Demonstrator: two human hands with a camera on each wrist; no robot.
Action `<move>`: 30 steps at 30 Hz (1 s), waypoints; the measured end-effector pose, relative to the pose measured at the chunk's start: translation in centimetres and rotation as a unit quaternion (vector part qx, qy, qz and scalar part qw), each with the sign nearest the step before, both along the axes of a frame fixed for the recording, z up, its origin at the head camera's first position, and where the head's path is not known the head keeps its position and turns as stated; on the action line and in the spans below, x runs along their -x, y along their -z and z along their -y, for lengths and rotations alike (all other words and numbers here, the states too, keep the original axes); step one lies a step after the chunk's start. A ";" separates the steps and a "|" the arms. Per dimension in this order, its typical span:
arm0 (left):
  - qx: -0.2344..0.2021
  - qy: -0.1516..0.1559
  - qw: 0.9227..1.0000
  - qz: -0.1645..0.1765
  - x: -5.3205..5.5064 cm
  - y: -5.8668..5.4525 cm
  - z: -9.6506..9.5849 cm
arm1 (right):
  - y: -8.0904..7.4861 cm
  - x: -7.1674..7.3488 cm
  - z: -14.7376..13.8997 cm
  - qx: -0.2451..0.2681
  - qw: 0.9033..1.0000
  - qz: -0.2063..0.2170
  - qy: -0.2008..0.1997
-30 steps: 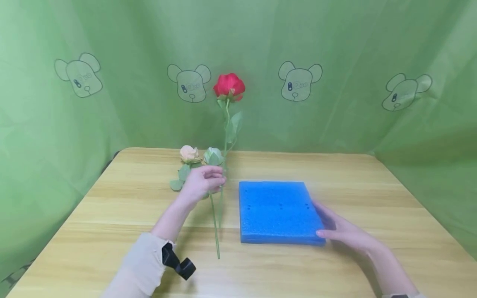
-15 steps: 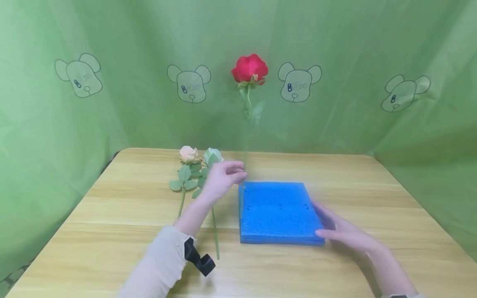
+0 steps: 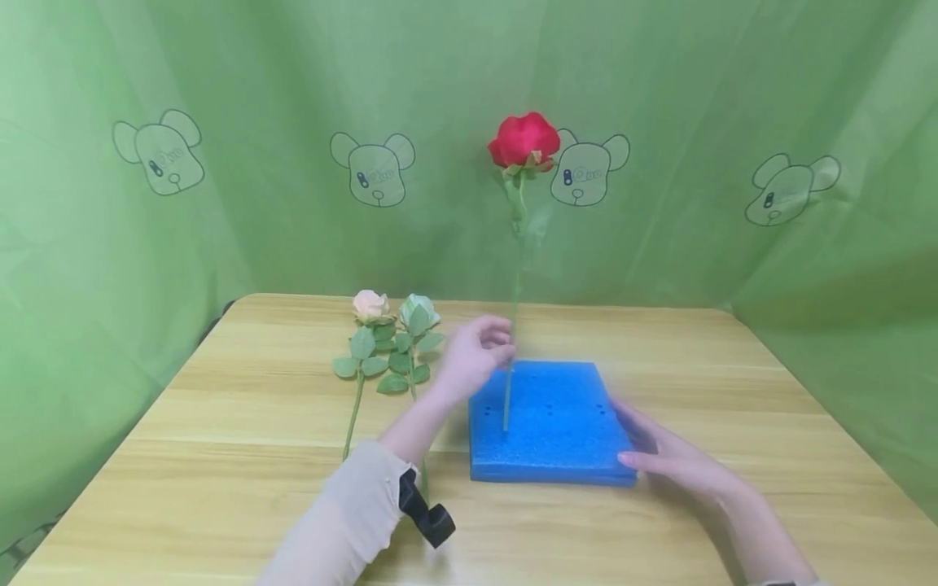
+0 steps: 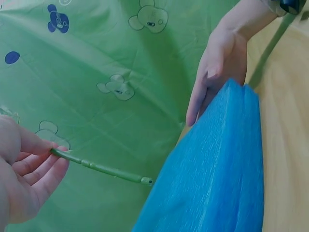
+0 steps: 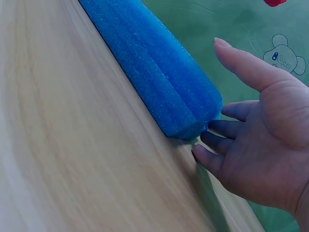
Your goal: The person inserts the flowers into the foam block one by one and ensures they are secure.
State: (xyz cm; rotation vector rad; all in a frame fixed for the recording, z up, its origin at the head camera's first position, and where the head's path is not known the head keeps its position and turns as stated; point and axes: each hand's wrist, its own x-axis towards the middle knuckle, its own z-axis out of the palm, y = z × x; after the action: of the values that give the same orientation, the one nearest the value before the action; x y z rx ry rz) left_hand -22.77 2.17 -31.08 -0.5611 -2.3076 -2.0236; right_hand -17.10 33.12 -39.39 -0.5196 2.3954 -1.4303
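Note:
An artificial red rose [image 3: 524, 142] stands nearly upright in my left hand [image 3: 472, 358]. Thumb and fingers pinch its green stem [image 4: 111, 170] some way above the lower end. That end hangs over the left part of a blue foam block [image 3: 553, 443] with small holes in its top. In the left wrist view the stem's tip is very near the foam; whether they touch I cannot tell. My right hand [image 5: 260, 140] lies along the block's right side, its fingers extended and the fingertips at the foam's corner, thumb raised apart.
Left of the block, a pale pink rose [image 3: 371, 305] and a whitish-green rose [image 3: 420, 312] lie on the wooden table [image 3: 242, 391]. My left forearm partly covers their stems. A green curtain [image 3: 469, 65] with bear-head prints hangs behind and at both sides.
My left hand has carried the red rose rightward from beside the lying roses to over the foam block. The right hand and the block have stayed put.

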 end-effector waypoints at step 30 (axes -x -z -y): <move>0.004 0.008 0.999 -0.053 0.5 0.2 -8.7 | 0.1 -0.2 0.3 0.012 1.000 -0.007 0.010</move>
State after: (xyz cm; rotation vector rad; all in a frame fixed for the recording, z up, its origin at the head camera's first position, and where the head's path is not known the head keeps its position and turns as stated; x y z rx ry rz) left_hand -23.27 10.85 -31.27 -0.6712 -2.2582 -1.9420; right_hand -16.94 32.77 -39.46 -0.5150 2.4028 -1.4707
